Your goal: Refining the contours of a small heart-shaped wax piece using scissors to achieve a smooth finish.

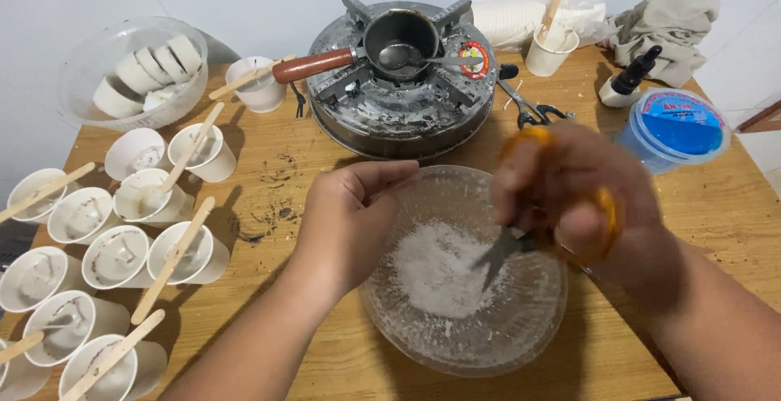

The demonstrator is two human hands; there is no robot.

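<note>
over the clear bowl [455,344] the right hand [582,198] grips orange scissors [529,238], best kept low, while the curled left hand [346,218], grasping nothing visible, steadies the rim.

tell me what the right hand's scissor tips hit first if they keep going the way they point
Probably the white flakes in the glass bowl; the scissors in the right hand point down-left into it.
</note>
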